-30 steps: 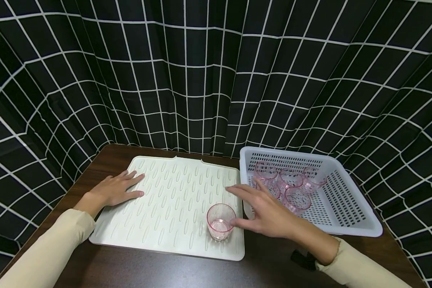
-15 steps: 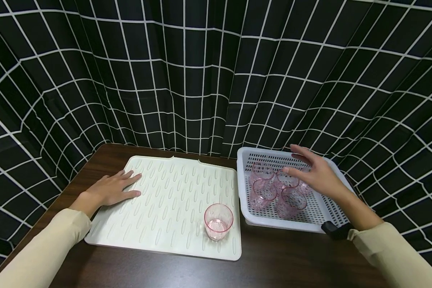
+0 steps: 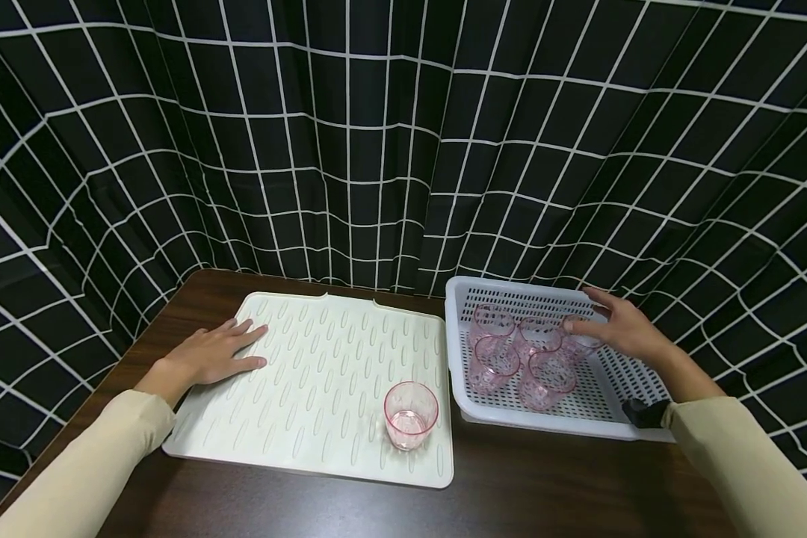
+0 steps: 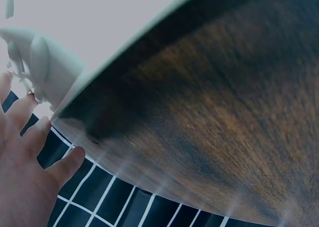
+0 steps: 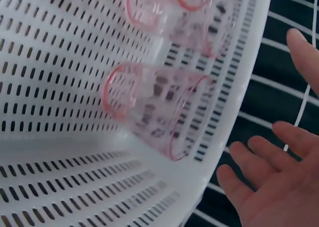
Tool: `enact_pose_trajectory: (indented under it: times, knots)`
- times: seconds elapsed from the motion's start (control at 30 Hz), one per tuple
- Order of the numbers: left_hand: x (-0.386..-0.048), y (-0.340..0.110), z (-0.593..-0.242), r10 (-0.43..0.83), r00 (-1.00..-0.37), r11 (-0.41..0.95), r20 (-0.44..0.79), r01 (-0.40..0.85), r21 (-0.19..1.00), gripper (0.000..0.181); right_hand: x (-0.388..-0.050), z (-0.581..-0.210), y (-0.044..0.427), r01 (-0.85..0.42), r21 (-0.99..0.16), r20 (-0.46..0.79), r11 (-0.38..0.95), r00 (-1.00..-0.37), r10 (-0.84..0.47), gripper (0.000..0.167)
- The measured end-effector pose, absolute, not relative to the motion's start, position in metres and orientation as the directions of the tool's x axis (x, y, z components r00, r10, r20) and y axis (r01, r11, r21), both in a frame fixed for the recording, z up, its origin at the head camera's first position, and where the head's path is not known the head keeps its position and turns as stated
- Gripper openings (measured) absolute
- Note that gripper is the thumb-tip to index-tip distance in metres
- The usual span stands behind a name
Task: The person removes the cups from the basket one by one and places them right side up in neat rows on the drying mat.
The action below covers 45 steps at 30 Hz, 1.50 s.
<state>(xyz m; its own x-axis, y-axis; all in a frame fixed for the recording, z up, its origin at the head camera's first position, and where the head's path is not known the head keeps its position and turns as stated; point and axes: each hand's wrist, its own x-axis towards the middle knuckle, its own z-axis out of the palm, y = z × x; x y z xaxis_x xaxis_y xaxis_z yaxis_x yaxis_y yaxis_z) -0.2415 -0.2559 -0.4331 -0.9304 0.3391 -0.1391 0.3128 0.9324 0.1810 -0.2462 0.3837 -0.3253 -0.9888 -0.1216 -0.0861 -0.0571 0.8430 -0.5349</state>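
My left hand [image 3: 208,357] rests on the left edge of a white ridged drying mat [image 3: 309,373], fingers spread. On the mat's right part stands a clear drinking glass with a pink rim [image 3: 410,426]. My right hand [image 3: 622,329] hovers over the right side of a white perforated basket [image 3: 551,424], its thumb over the rearmost right glass [image 5: 154,107]. In the right wrist view the fingers [image 5: 254,159] are loosely bent and apart from that glass. Several more pink-rimmed glasses [image 3: 494,366] stand close together in the basket's left half.
A dark wooden table [image 3: 296,504] bears the mat and the basket, side by side. A black curtain with white grid lines [image 3: 350,149] hangs behind and at both sides. A black strap [image 3: 645,412] is on my right wrist.
My right hand has gone from beside the glass on the mat rightward over the basket, to the rear right glass. My left hand has stayed on the mat.
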Motion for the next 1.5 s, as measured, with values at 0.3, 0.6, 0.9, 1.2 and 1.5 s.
enact_pose_trajectory:
  times: [0.3, 0.6, 0.9, 1.2, 1.5]
  knots:
    - [-0.241, -0.253, -0.435, 0.342, -0.929, 0.930, -0.143, 0.312, 0.195, 0.081, -0.256, -0.341, 0.404, 0.087, -0.516, -0.238, 0.852, -0.970, -0.045, 0.106]
    - [-0.241, -0.254, -0.435, 0.346, -0.928, 0.929, -0.138, 0.319, 0.187, 0.082, -0.257, -0.354, 0.414, 0.079, -0.483, -0.276, 0.872, -0.959, -0.066, 0.100]
    - [-0.240, -0.254, -0.431, 0.352, -0.925, 0.928, -0.141, 0.325, 0.183, 0.080, -0.260, -0.362, 0.418, 0.059, -0.472, -0.235, 0.880, -0.970, -0.061, 0.091]
    - [-0.241, -0.256, -0.432, 0.350, -0.926, 0.929, -0.142, 0.324, 0.179, 0.080, -0.258, -0.348, 0.405, 0.081, -0.441, -0.159, 0.894, -0.987, 0.011, 0.090]
    - [-0.242, -0.258, -0.434, 0.343, -0.928, 0.932, -0.143, 0.317, 0.176, 0.081, -0.251, -0.326, 0.386, 0.067, -0.489, 0.080, 0.870, -0.989, 0.121, 0.093]
